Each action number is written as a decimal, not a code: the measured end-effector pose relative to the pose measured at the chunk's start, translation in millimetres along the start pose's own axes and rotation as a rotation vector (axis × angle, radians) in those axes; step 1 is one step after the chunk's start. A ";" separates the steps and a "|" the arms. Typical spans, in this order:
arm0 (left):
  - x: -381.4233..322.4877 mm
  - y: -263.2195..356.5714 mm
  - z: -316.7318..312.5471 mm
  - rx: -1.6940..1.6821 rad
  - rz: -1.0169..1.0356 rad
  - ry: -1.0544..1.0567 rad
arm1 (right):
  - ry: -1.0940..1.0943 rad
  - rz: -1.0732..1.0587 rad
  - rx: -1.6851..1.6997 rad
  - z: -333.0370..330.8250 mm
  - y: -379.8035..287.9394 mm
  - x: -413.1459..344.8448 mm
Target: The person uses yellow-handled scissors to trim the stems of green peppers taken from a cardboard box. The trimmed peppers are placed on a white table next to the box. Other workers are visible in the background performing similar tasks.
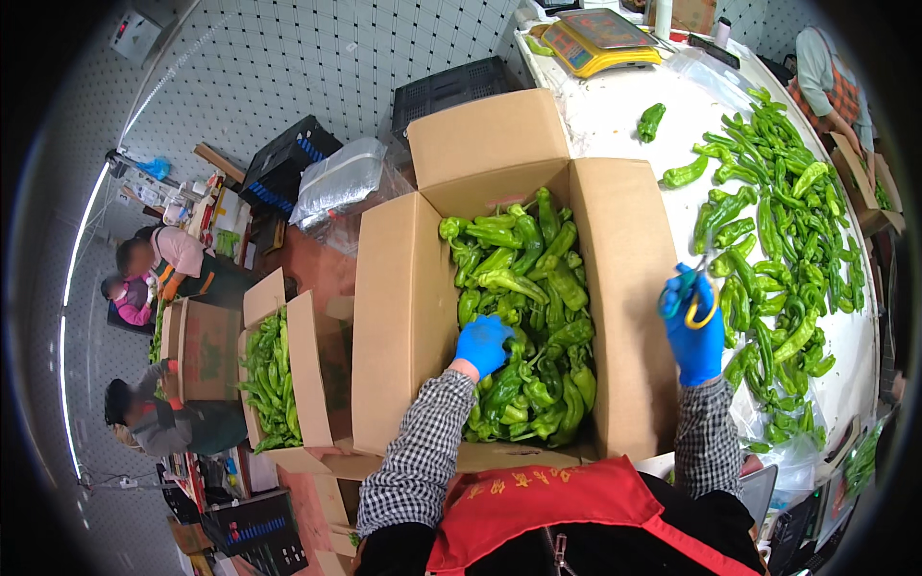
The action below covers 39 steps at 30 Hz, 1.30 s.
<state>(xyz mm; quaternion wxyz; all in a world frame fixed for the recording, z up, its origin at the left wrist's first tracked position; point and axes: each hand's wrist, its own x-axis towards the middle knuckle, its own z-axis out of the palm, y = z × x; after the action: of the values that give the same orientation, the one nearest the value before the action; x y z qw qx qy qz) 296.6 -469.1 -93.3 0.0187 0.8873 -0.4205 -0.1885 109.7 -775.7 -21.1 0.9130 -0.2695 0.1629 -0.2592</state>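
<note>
An open cardboard box [627, 302] full of green peppers [529, 245] stands in front of me. My left hand [484, 345], in a blue glove, reaches into it and touches the peppers; its fingertips are partly hidden, so a grip cannot be made out. Over the white table, just right of the box, my right hand [693, 331] in a blue glove holds scissors [700, 306] with a yellow and a teal handle loop, blades pointing away from me. Beside that hand a big heap of green peppers [785, 266] covers the right part of the table [612, 108]. One pepper [650, 122] lies apart.
A yellow weighing scale [601, 43] stands at the table's far end. Left of my box are another box of peppers [274, 381], a wrapped silver bundle [338, 180] and black crates [288, 162]. Several people are at the left; another person [828, 79] is at the far right by a box.
</note>
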 end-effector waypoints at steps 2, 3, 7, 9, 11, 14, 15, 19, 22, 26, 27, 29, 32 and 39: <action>3.2 -0.6 -11.5 -0.294 -0.140 0.118 | -0.090 0.044 -0.300 24.2 10.6 -18.8; 3.3 -3.1 -19.8 -0.576 -0.243 0.196 | -0.162 0.060 -0.481 35.4 14.4 -29.9; -11.0 -10.9 -57.4 -1.416 -0.160 0.470 | -0.396 0.433 -0.513 68.9 39.3 -60.4; -21.5 -8.8 -69.0 -1.657 -0.109 0.470 | -0.418 0.595 -0.437 76.7 58.0 -68.2; -28.0 -3.4 -75.1 -1.928 0.077 0.535 | -0.394 0.681 -0.473 79.0 74.0 -74.2; -35.6 3.9 -78.3 -2.071 0.082 0.596 | -0.409 0.697 -0.447 74.7 87.6 -77.9; -37.7 6.0 -78.7 -2.091 0.114 0.629 | -0.409 0.710 -0.429 72.9 90.0 -78.7; -44.4 13.7 -79.0 -2.192 0.152 0.641 | -0.370 0.706 -0.457 71.4 94.2 -76.9; -46.0 20.2 -76.6 -2.248 0.177 0.621 | -0.392 0.681 -0.575 75.9 90.8 -71.6; -47.6 22.7 -74.1 -2.321 0.232 0.566 | -0.347 0.694 -0.712 80.3 77.4 -67.0; -48.9 22.6 -73.6 -2.332 0.250 0.556 | -0.324 0.679 -0.731 80.9 75.6 -66.7; -52.3 24.5 -71.9 -2.382 0.300 0.502 | -0.325 0.604 -0.657 82.1 75.6 -67.0; -54.9 31.8 -70.4 -2.319 0.386 0.332 | -0.288 0.606 -0.257 82.8 79.4 -67.1; -51.7 46.5 -82.1 -2.149 0.373 0.082 | -0.354 0.200 -0.555 82.1 72.0 -64.8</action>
<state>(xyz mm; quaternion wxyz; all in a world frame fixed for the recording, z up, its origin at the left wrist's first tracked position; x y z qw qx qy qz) 261.2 -470.5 8.4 0.8263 0.3357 -0.1633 -0.4217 120.6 -654.0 13.4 0.8399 -0.5312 0.0918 -0.0634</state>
